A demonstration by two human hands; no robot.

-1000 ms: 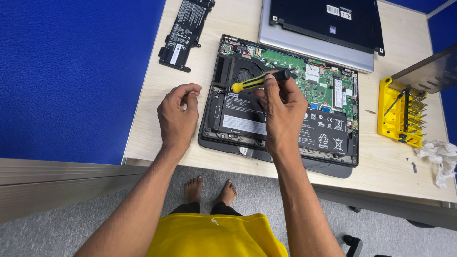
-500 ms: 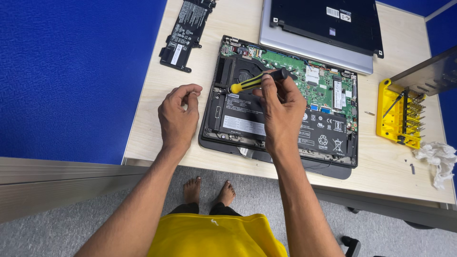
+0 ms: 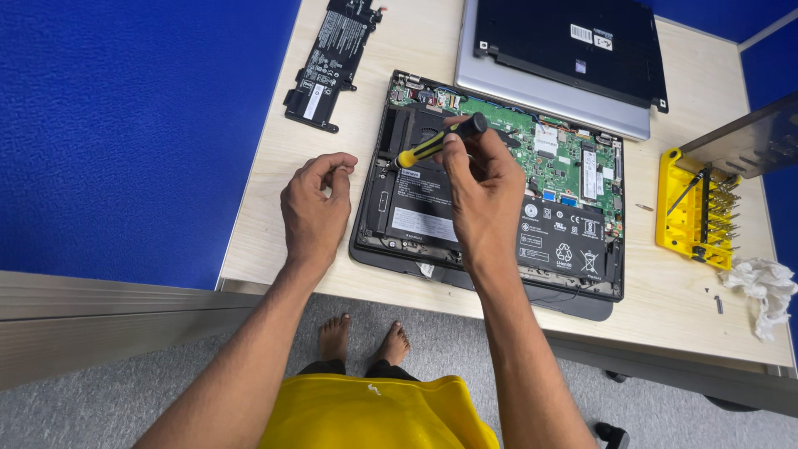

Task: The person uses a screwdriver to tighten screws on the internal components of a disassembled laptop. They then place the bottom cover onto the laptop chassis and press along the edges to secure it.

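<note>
I've got my right hand (image 3: 482,187) gripping the yellow-black screwdriver (image 3: 440,141), fingers wrapped round its handle, tip hidden below them inside the opened laptop (image 3: 499,208). My left hand (image 3: 314,208) is loosely curled, holding nothing, just left of the chassis. Looks like unscrewing; next move needs steady downward pressure.

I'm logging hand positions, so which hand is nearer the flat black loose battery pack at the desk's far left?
Left. The left hand rests on the desk just below the battery pack; the right hand is over the opened laptop.
</note>
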